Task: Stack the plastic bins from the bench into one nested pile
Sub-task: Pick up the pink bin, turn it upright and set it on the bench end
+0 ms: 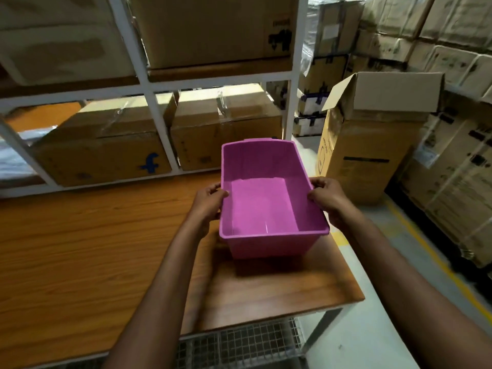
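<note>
A pink plastic bin [263,206] sits upright and empty, held over the right end of the wooden bench [80,249]. My left hand [209,202] grips its left rim, thumb over the edge. On the opposite rim, my right hand [328,198] holds on the same way. The bin's base appears slightly above the bench top, with a shadow under it. No other bin shows in view.
A white shelf rack [159,123] with taped cardboard boxes [106,153] stands behind the bench. An open tall carton [367,145] stands on the floor to the right, with stacked cartons [452,169] beyond it. A wire mesh shelf [239,344] lies under the bench.
</note>
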Motion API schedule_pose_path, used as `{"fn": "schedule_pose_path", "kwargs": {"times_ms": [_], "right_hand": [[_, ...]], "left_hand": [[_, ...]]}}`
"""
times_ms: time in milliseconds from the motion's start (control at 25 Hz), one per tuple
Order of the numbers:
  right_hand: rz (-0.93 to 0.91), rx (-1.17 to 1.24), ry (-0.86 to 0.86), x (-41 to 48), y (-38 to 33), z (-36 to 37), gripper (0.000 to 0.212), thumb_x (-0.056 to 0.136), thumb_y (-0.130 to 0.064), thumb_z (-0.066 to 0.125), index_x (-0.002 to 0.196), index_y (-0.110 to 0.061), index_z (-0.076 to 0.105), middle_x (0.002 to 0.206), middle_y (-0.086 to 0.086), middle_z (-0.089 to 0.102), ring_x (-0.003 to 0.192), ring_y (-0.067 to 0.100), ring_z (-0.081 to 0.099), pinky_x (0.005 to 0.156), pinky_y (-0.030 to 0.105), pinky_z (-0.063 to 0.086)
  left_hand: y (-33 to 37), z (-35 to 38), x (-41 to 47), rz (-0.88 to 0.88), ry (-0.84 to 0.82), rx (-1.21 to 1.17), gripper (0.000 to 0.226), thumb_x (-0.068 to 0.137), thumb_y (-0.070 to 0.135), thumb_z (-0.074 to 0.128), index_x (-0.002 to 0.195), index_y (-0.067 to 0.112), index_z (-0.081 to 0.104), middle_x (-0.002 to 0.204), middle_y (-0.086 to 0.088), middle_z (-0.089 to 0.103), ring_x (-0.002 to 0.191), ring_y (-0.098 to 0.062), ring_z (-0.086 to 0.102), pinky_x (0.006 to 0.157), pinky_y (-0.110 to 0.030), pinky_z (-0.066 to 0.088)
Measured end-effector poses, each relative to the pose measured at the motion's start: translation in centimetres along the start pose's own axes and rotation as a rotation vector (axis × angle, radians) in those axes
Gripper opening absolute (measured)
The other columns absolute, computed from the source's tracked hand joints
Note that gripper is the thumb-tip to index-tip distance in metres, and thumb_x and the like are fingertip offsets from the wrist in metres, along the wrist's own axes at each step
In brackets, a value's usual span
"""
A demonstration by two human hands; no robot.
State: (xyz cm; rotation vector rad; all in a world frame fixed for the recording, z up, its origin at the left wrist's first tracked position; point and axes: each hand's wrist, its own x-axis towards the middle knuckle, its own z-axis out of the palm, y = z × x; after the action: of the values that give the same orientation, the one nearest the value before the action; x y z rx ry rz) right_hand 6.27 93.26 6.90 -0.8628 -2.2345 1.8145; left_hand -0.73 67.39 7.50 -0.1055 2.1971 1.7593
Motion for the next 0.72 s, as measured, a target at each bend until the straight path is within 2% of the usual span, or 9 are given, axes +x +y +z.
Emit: {"fn": "schedule_pose_path", "kwargs": {"times_ms": [120,200,280,400,480,640,720], "right_hand": [[-0.019,-0.008,-0.055,1.6,-0.3,-0.5,0.051,0.087,0.019,0.044,0.126,-0.003,0.067,0.095,0.006,0.068,0.077,0.017,0.063,0.067,0.032,0.056],[-0.018,-0.016,-0.078,2.3,-0.2,-0.7,0.049,0.088,0.017,0.045,0.128,-0.003,0.067,0.103,0.011,0.069,0.081,0.020,0.063,0.077,0.040,0.060],[-0.008,-0.012,-0.095,2.6,-0.1,-0.7,0.045,0.091,0.012,0.048,0.128,-0.006,0.066,0.111,0.013,0.069,0.083,0.022,0.063,0.082,0.045,0.060],[-0.033,0.005,-0.118,2.4,-0.3,-0.5,0.037,0.095,0.006,0.050,0.122,-0.015,0.065,0.097,0.003,0.067,0.080,0.015,0.062,0.067,0.032,0.056],[-0.044,0.012,-0.123,2.2,-0.5,-0.3,0.036,0.096,0.006,0.049,0.120,-0.016,0.064,0.092,-0.002,0.065,0.077,0.014,0.062,0.064,0.028,0.054],[-0.027,0.019,-0.108,2.5,-0.5,0.1,0.039,0.095,0.006,0.049,0.128,-0.010,0.064,0.102,0.007,0.067,0.079,0.017,0.063,0.067,0.031,0.057],[-0.021,0.031,-0.096,2.5,-0.2,0.2,0.040,0.097,0.002,0.055,0.135,-0.009,0.061,0.116,0.010,0.068,0.084,0.019,0.065,0.070,0.032,0.058]], "left_hand": [[0.3,1.8,1.0,-0.016,0.081,-0.029,0.041,0.105,0.016,0.048,0.145,0.023,0.056,0.122,-0.003,0.070,0.086,-0.011,0.067,0.051,-0.022,0.049],[0.1,2.5,1.6,-0.029,0.105,-0.036,0.041,0.105,0.017,0.048,0.145,0.024,0.057,0.127,-0.006,0.070,0.088,-0.014,0.068,0.054,-0.025,0.049],[-0.4,2.8,2.0,-0.041,0.116,-0.040,0.040,0.105,0.017,0.047,0.143,0.023,0.058,0.123,-0.007,0.072,0.088,-0.016,0.069,0.057,-0.027,0.049],[-1.3,2.8,2.7,-0.043,0.132,-0.045,0.037,0.105,0.017,0.047,0.139,0.019,0.062,0.116,-0.008,0.074,0.087,-0.018,0.071,0.057,-0.028,0.051],[-1.6,2.5,2.8,-0.031,0.144,-0.054,0.035,0.106,0.018,0.047,0.137,0.017,0.063,0.115,-0.008,0.074,0.088,-0.019,0.071,0.060,-0.029,0.052],[-1.3,2.3,2.4,-0.034,0.126,-0.076,0.035,0.108,0.024,0.048,0.140,0.020,0.060,0.122,-0.006,0.071,0.095,-0.017,0.069,0.062,-0.026,0.052],[-1.1,2.2,1.9,-0.024,0.114,-0.068,0.035,0.108,0.029,0.047,0.140,0.021,0.060,0.127,-0.005,0.069,0.105,-0.018,0.068,0.066,-0.027,0.053]]}}
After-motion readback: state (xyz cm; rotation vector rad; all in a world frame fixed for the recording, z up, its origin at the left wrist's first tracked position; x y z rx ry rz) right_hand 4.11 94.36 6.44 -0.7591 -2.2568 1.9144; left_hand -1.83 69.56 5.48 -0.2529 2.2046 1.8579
